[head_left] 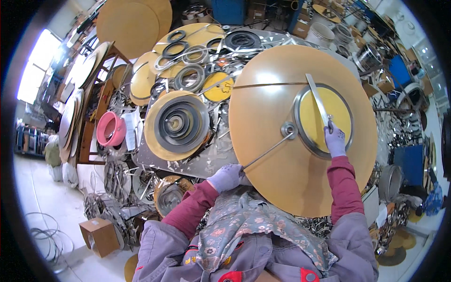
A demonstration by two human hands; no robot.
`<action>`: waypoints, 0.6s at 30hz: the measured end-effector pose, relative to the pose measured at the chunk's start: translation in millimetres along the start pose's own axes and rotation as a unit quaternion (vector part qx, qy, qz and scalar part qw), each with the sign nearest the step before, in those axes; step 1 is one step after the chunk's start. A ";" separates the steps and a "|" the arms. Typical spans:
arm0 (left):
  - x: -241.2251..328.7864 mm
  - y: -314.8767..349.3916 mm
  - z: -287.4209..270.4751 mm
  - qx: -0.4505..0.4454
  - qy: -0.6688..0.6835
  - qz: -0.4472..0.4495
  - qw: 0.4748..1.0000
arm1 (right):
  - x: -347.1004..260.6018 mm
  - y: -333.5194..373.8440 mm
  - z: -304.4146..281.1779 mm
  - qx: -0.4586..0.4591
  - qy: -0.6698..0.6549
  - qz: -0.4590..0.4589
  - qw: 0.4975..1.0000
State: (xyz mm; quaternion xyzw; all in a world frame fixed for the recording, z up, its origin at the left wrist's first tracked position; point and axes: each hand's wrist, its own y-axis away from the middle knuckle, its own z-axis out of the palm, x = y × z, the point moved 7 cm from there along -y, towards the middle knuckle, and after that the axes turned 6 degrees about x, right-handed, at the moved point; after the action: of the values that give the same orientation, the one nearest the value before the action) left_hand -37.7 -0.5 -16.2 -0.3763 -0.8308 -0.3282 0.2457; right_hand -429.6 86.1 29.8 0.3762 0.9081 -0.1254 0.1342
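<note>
Tan, glossy and huge, one big round disc (pixel 263 110) lies over the right part of the grey table (pixel 188 165), its near rim sticking out past the table edge, close to the flowered apron (pixel 244 221). On it, right of centre, sits one dark grey metal ring (pixel 298 116) around one flat yellow disc (pixel 314 124).

Right hand (pixel 335 140), lavender glove: fingers clamped on the near end of one flat silver metal strip (pixel 315 94), which slants over the yellow disc and out past the far side of the ring. Left hand (pixel 226 177), same glove, sits at the tan rim with fingers closed around one thin metal rod (pixel 268 154). Its other end meets one small round metal hub (pixel 284 128), just left of the ring.

Most room to move is the wide tan stretch left of the hub. Beyond that rim it's tight: silvery scraps, then one stack of concentric dark rings (pixel 162 124). One pink round basin (pixel 100 129) sits left of that.
</note>
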 end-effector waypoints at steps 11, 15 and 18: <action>-10.4 1.5 -7.6 0.021 -0.001 -0.036 0.999 | -6.2 -0.5 -1.4 0.015 -0.013 -0.020 1.000; 3.6 6.8 -12.2 0.031 0.027 -0.022 0.999 | 1.1 -2.4 1.3 0.002 0.006 0.000 1.000; 10.3 6.0 -11.9 0.003 0.020 -0.020 1.000 | 8.7 -2.9 4.0 0.009 0.000 -0.005 1.000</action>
State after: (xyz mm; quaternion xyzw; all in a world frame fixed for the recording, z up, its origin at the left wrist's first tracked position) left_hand -37.2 -1.4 0.6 -0.3524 -0.8339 -0.3383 0.2568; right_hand -436.9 88.4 23.4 0.3729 0.9088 -0.1340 0.1303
